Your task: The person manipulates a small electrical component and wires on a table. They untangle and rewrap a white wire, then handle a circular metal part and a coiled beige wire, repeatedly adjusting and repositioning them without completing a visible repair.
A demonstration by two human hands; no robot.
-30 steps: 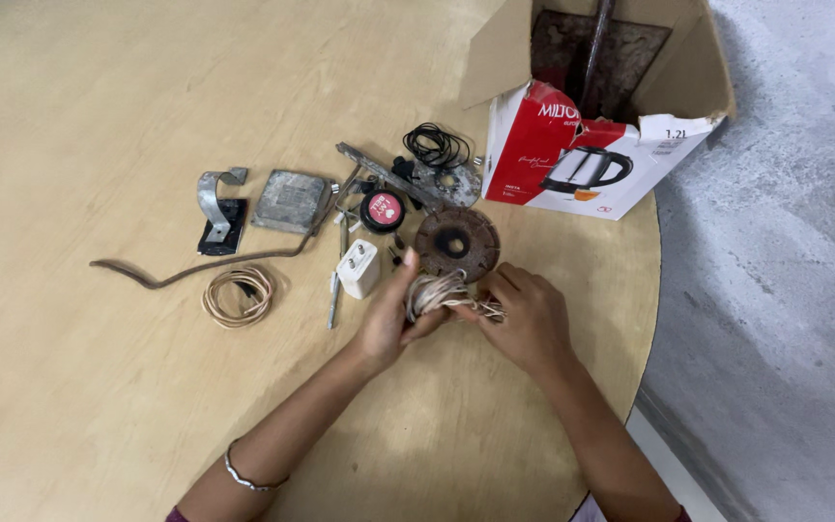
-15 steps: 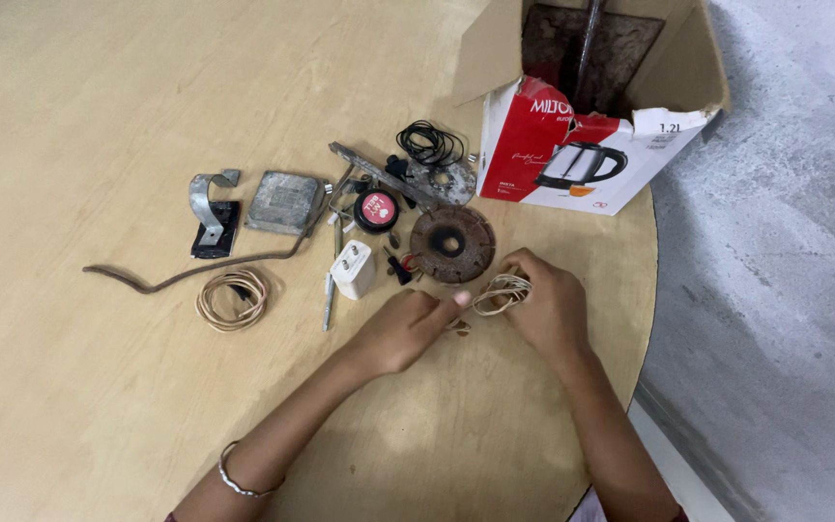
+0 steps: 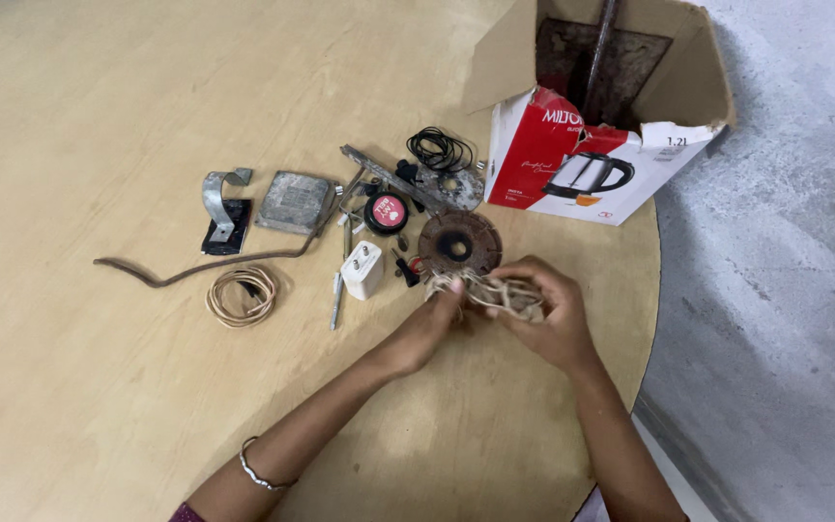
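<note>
Both hands work a tangled cord (image 3: 495, 290) just above the tabletop (image 3: 99, 406), near a rusty disc (image 3: 458, 242). Left hand (image 3: 432, 324) & right hand (image 3: 548, 319) fingers pinch it; cord looks partly bundled, loose strands remain.

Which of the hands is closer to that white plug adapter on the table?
Left. The left hand lies just right of the white plug adapter; the right hand is farther right, gripping the bundle of cord.

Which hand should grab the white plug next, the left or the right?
Probably the left hand. It lies nearer the white plug, and only its fingertips touch the tangled cord bundle. The right hand is wrapped around that bundle, farther away.
</note>
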